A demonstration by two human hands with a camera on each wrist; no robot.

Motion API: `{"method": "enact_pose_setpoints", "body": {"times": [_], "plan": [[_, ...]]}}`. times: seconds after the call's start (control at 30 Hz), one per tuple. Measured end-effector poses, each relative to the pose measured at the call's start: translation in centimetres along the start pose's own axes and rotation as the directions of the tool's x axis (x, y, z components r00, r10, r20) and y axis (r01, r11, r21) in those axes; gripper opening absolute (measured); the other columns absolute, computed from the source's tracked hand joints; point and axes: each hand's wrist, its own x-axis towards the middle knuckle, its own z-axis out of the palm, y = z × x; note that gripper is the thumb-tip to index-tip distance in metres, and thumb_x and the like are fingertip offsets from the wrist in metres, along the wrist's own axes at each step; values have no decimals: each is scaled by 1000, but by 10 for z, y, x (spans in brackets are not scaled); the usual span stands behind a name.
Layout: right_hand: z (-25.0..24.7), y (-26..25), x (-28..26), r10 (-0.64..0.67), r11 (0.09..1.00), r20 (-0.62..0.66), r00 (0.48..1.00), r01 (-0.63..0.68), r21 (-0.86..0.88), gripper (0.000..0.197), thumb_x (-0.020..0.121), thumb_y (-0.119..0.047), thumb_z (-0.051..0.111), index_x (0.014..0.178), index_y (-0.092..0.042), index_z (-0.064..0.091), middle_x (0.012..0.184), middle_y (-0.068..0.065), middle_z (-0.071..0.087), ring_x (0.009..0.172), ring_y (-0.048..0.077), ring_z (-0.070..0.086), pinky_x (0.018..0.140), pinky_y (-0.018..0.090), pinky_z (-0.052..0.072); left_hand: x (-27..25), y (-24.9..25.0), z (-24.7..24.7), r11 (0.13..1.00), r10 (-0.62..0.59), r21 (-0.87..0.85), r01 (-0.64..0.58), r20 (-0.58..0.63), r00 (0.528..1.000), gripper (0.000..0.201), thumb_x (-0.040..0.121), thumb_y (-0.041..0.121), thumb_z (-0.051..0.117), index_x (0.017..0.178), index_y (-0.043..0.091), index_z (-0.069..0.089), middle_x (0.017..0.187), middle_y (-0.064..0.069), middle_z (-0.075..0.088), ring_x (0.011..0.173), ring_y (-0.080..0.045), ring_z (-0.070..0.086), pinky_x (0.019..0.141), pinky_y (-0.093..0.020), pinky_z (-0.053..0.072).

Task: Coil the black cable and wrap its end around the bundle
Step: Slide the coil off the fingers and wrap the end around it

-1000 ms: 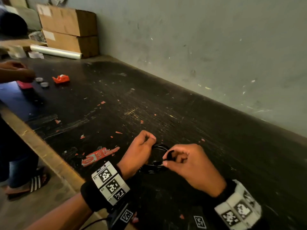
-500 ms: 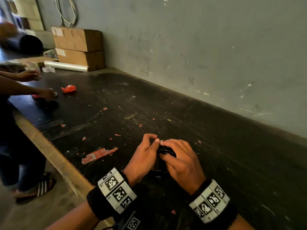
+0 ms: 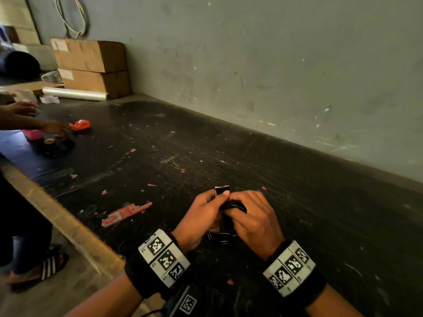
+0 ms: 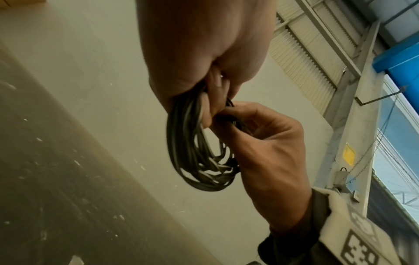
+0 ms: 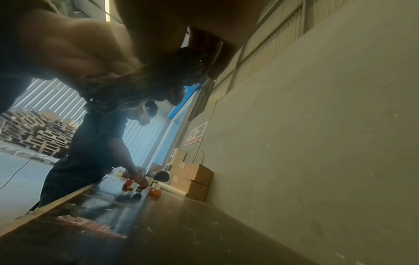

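Our left hand (image 3: 199, 219) and right hand (image 3: 253, 221) meet above the near edge of the black worktable (image 3: 206, 145), fingers of both curled round the coiled black cable (image 4: 199, 148), whose loops hang below them. Farther off lies a red wrapper (image 3: 124, 213); beyond, another person's hand (image 3: 55, 128), then stacked cardboard boxes (image 3: 91, 67).

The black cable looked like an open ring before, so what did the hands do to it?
The right hand moved in against the left hand, squeezing the black cable into a tight bundle; a plug end now pokes above the fingers. Both hands kept holding it above the table.
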Motion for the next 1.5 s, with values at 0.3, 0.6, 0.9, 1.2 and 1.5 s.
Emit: {"method": "enact_pose_setpoints", "body": {"times": [0.3,0.6,0.9,1.2,1.5], "plan": [[-17,11,-5,-29,998,87,996,34,-52,22,77,-13,56,92,-14,71,107,9,68,106,21,51,91,34,35,1,-1,-2,998,25,-59,-17,138,990,10,95,18,45,102,11,46,53,4,35,41,-3,31,41,-17,25],[-34,17,7,-56,997,255,965,43,58,16,82,-25,59,87,-17,72,107,6,65,108,18,49,89,31,38,-1,-11,-5,981,-17,191,-28,230,973,12,98,20,39,90,12,43,59,2,36,45,-5,32,45,-19,27],[-41,16,8,354,640,421,835,-545,543,8,73,-8,78,77,-13,73,78,3,71,74,11,66,71,22,52,-8,-8,-8,949,-32,295,-114,449,893,19,100,20,30,89,13,44,62,6,36,49,-1,34,46,-15,27],[-29,9,4,417,259,641,645,-760,596,22,74,3,74,84,-14,64,64,-4,63,60,3,61,62,14,50,-6,-12,-28,668,182,528,-525,568,803,23,98,23,34,86,10,49,63,7,43,54,-6,41,52,-24,37],[0,5,19,518,230,592,617,-767,598,16,78,1,70,87,-13,71,79,5,69,67,5,64,60,8,51,-2,-16,-63,905,56,388,-176,301,952,24,88,15,58,111,8,55,67,-2,59,61,-13,58,61,-25,51]]}}
